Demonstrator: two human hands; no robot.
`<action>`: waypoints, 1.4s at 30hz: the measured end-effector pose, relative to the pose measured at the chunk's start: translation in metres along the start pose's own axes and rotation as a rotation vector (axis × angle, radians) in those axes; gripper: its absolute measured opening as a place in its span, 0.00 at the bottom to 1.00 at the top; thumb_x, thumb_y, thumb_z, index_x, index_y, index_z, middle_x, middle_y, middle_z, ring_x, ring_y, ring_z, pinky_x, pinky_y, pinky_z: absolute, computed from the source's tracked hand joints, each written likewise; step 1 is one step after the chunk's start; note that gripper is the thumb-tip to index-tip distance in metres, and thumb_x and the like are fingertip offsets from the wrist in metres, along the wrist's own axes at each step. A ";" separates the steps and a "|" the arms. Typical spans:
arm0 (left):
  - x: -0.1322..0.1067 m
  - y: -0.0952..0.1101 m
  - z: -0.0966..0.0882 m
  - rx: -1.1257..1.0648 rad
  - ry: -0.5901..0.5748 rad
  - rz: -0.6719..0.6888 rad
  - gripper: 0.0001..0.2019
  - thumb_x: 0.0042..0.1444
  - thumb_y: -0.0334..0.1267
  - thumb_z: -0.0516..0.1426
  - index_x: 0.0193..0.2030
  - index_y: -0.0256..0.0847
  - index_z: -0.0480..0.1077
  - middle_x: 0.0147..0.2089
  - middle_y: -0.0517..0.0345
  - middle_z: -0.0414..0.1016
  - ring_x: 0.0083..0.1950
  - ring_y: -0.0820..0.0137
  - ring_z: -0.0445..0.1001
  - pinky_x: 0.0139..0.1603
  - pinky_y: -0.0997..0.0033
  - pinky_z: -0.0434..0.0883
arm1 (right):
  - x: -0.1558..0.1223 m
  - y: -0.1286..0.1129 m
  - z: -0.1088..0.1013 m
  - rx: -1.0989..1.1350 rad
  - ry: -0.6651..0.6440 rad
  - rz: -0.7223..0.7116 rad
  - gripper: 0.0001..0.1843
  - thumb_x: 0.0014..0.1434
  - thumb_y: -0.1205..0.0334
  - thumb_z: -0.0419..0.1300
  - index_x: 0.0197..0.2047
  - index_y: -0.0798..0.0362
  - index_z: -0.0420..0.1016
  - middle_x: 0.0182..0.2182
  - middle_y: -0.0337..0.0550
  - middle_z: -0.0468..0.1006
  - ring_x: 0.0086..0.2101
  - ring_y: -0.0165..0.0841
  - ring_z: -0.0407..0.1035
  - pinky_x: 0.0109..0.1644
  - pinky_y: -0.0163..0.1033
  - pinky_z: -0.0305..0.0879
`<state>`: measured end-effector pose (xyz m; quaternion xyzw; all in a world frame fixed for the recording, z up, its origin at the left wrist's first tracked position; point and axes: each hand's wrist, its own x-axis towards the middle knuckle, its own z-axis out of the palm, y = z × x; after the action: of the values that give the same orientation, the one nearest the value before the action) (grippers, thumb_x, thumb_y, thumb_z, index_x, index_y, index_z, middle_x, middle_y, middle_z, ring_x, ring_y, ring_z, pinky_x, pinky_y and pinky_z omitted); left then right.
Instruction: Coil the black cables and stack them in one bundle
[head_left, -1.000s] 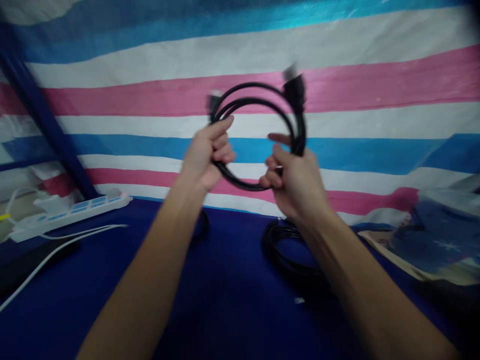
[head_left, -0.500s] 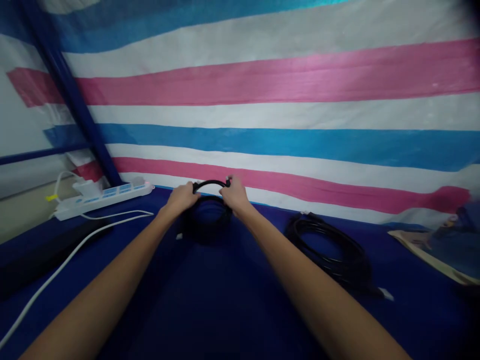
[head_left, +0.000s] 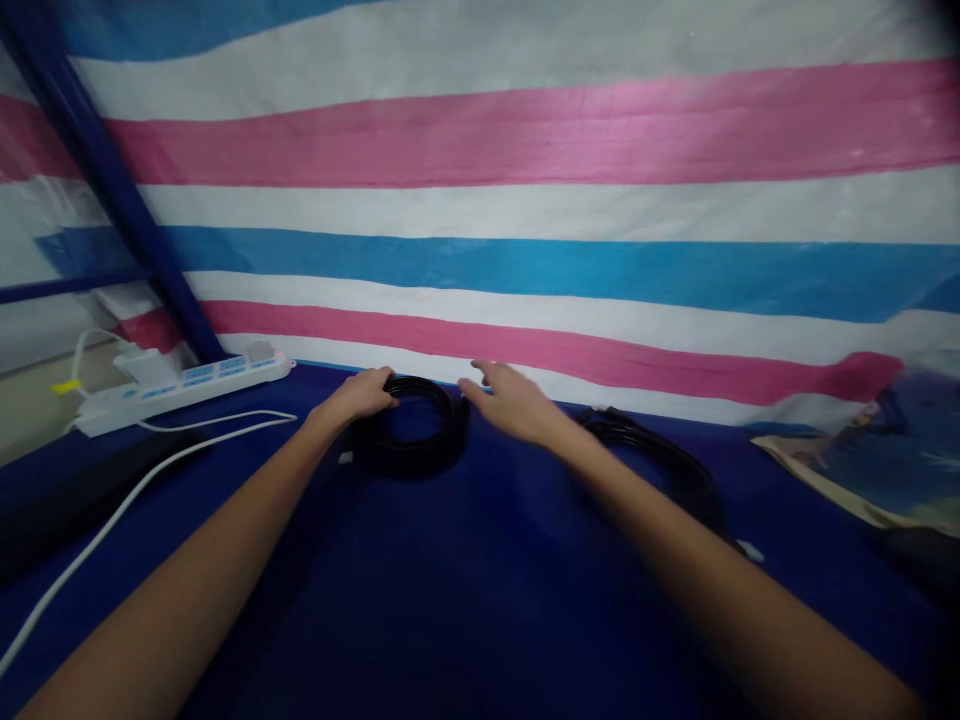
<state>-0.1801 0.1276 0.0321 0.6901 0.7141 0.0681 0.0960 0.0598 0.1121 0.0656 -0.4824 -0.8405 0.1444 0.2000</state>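
A black cable [head_left: 412,460] lies wound in a round coil on the dark blue surface, with a pale connector [head_left: 346,457] at its left edge. At the coil's upper left, my left hand [head_left: 365,393] is closed on it, the fingertips curled over the loops. My right hand [head_left: 514,402] is off the coil, just to its right, fingers apart and holding nothing. Beneath and behind the right forearm lies a second coiled black cable [head_left: 694,482], partly covered by that arm. It ends in a light connector [head_left: 750,551].
A white power strip [head_left: 187,392] with a plug in it stands at the back left, and a white cord [head_left: 112,540] runs forward from there. A long black object [head_left: 90,490] lies nearby. Striped sheeting [head_left: 525,265] hangs behind; a beige-edged item [head_left: 825,485] is at right.
The black cable section raised between my hands is now down on the coil. My right hand has let go and moved right, its fingers opening. The view has shifted slightly.
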 end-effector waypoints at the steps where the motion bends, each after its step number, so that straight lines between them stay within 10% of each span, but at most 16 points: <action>1: -0.001 0.002 -0.004 0.012 -0.007 -0.023 0.30 0.48 0.43 0.57 0.57 0.30 0.63 0.53 0.32 0.71 0.50 0.51 0.72 0.46 0.60 0.67 | -0.013 0.010 -0.019 0.016 0.030 -0.028 0.25 0.63 0.50 0.46 0.55 0.57 0.67 0.53 0.56 0.71 0.49 0.44 0.67 0.51 0.47 0.62; 5: -0.019 0.035 -0.031 0.075 0.109 -0.036 0.34 0.51 0.44 0.56 0.62 0.27 0.57 0.62 0.26 0.60 0.61 0.44 0.62 0.54 0.51 0.62 | -0.078 0.082 -0.089 -0.008 0.198 0.015 0.20 0.59 0.47 0.50 0.38 0.52 0.74 0.39 0.50 0.79 0.38 0.43 0.72 0.42 0.49 0.65; 8: -0.042 0.096 -0.037 -0.064 0.205 0.274 0.26 0.58 0.41 0.49 0.63 0.35 0.57 0.64 0.41 0.62 0.62 0.57 0.63 0.59 0.60 0.60 | -0.129 0.141 -0.107 -0.083 0.254 0.080 0.20 0.57 0.44 0.51 0.36 0.50 0.75 0.36 0.50 0.79 0.36 0.46 0.72 0.40 0.52 0.64; 12: -0.060 0.193 -0.008 -0.109 -0.138 0.945 0.23 0.51 0.36 0.54 0.55 0.42 0.67 0.58 0.53 0.71 0.56 0.62 0.68 0.56 0.64 0.62 | -0.174 0.176 -0.094 -0.093 0.348 0.117 0.19 0.59 0.46 0.50 0.38 0.51 0.74 0.37 0.49 0.78 0.38 0.44 0.71 0.43 0.51 0.64; 17: -0.050 0.257 0.021 0.130 -0.336 1.015 0.11 0.40 0.29 0.52 0.32 0.40 0.72 0.31 0.55 0.76 0.30 0.68 0.69 0.30 0.68 0.61 | -0.188 0.166 -0.089 -0.062 0.460 0.116 0.16 0.61 0.52 0.50 0.39 0.52 0.73 0.37 0.48 0.77 0.39 0.42 0.70 0.42 0.49 0.64; 20: -0.041 0.268 0.010 0.010 -0.328 0.969 0.07 0.43 0.31 0.54 0.29 0.40 0.71 0.29 0.58 0.73 0.29 0.71 0.67 0.29 0.70 0.59 | -0.191 0.159 -0.099 -0.030 0.512 0.118 0.14 0.61 0.55 0.50 0.39 0.52 0.73 0.37 0.48 0.77 0.39 0.41 0.71 0.41 0.47 0.64; 26: -0.023 0.289 -0.034 -0.587 0.131 0.784 0.07 0.52 0.37 0.54 0.32 0.39 0.73 0.27 0.57 0.69 0.27 0.74 0.63 0.27 0.74 0.58 | -0.195 0.166 -0.110 0.115 0.587 0.207 0.12 0.61 0.56 0.51 0.38 0.52 0.73 0.35 0.46 0.78 0.36 0.40 0.70 0.41 0.48 0.64; 32: -0.050 0.289 -0.071 -1.386 0.100 0.612 0.05 0.52 0.33 0.55 0.28 0.36 0.71 0.20 0.65 0.58 0.15 0.84 0.45 0.14 0.78 0.45 | -0.195 0.151 -0.106 0.623 0.456 0.197 0.13 0.57 0.56 0.56 0.43 0.53 0.71 0.38 0.46 0.76 0.39 0.37 0.71 0.44 0.46 0.67; 37: -0.105 0.270 -0.041 -1.718 -0.152 0.504 0.09 0.59 0.35 0.51 0.32 0.36 0.69 0.18 0.69 0.50 0.13 0.85 0.42 0.12 0.83 0.47 | -0.198 0.092 -0.090 1.165 0.256 0.064 0.27 0.55 0.53 0.62 0.56 0.45 0.61 0.54 0.46 0.70 0.49 0.36 0.70 0.48 0.44 0.69; 42: -0.138 0.231 0.001 -1.724 -0.149 0.307 0.12 0.59 0.43 0.54 0.43 0.38 0.70 0.20 0.69 0.56 0.16 0.82 0.56 0.18 0.81 0.65 | -0.203 0.055 -0.080 1.137 0.290 0.152 0.17 0.61 0.51 0.55 0.49 0.51 0.68 0.43 0.47 0.77 0.40 0.36 0.73 0.41 0.42 0.71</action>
<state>0.0487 -0.0009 0.0905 0.4683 0.3054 0.5507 0.6197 0.2317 -0.0332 0.0720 -0.3732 -0.5581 0.5187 0.5293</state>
